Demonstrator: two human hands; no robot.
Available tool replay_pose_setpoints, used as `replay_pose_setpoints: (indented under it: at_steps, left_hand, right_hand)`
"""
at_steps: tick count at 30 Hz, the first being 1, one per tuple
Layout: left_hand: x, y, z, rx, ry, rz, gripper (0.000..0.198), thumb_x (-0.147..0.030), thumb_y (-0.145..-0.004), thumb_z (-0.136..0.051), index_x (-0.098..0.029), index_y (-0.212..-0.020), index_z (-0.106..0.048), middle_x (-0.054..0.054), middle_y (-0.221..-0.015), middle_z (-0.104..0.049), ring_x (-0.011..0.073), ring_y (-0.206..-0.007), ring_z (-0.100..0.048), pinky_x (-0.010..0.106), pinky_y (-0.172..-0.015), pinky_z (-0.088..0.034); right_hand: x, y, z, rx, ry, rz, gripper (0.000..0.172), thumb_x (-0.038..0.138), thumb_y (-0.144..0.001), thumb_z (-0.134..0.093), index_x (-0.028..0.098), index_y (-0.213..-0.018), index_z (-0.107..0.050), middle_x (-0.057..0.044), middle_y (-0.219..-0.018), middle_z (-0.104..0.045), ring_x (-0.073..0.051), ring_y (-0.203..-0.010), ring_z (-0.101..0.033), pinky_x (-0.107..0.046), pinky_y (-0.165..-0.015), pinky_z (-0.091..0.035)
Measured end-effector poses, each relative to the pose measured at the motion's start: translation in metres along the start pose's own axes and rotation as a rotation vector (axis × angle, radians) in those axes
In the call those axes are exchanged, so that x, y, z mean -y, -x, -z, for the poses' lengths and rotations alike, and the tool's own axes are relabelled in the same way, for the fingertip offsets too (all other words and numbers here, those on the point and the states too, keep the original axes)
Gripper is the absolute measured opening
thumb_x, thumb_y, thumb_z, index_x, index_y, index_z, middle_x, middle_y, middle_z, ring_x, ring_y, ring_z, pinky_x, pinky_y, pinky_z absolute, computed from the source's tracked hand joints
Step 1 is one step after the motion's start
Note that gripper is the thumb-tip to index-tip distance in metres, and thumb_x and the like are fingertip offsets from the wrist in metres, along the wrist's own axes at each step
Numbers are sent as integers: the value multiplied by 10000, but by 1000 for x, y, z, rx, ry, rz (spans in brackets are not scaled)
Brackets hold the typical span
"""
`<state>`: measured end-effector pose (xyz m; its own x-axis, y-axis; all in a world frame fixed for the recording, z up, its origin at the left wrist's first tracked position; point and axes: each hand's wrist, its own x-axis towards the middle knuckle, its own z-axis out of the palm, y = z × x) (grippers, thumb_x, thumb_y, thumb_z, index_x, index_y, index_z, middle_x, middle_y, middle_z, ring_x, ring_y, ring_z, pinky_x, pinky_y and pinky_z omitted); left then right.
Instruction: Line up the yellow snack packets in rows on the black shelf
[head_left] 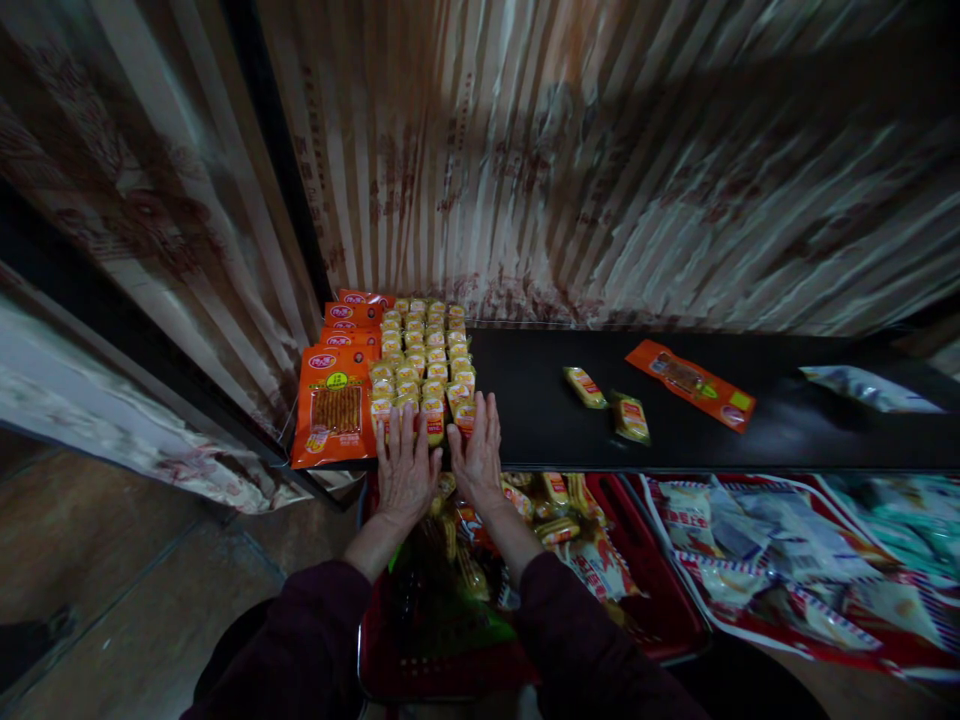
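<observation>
Red-printed, beige, pleated fabric curtain point(525, 170) hangs with a straight black post point(279, 150) against it, brown tiled floor point(112, 550) lying below its left side.

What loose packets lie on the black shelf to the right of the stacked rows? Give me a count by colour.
Small yellow packets: 2
Orange packet: 1
Whitish packet: 1
Total: 4
</observation>
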<state>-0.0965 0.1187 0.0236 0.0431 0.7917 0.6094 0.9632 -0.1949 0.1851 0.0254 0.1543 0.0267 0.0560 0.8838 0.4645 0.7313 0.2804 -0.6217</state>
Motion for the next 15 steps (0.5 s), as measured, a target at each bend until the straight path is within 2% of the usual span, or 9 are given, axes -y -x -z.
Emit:
replay_pose_setpoints:
  at_steps: [5,11,15]
  left_hand:
    - [-1,-1,-4,0,-10,-6,590,-304,-869,-461,-178,-1425,-308,133,-1513,-221,290,-1416,-68,554,-1119,-176]
    - [-1,-6,-7,13,-19,-3,550,-292,-858,-490,-177,-1386,-388,137,-1494,-276,288,-1414,-103,547,-1126,-157]
    - [-2,-8,-8,4,4,-22,523,-221,-853,-483,-167,-1369,-413,130,-1492,-281,271,-1415,-116,533,-1132,-147]
  right_hand:
    - [-2,0,-2,16,2,21,644,419,-913,-336,146,-1461,-135,-161,-1498,-249,-255,-1398,-201,-495,-1103,-250]
    - [-1,-1,-3,30,74,84,630,393,-930,-318,135,-1464,-105,-154,-1491,-278,-246,-1386,-240,-474,-1094,-286]
    - [0,-3,-5,29,116,80,634,380,-935,-314,125,-1466,-80,-168,-1488,-281,-249,-1377,-265,-464,-1077,-315]
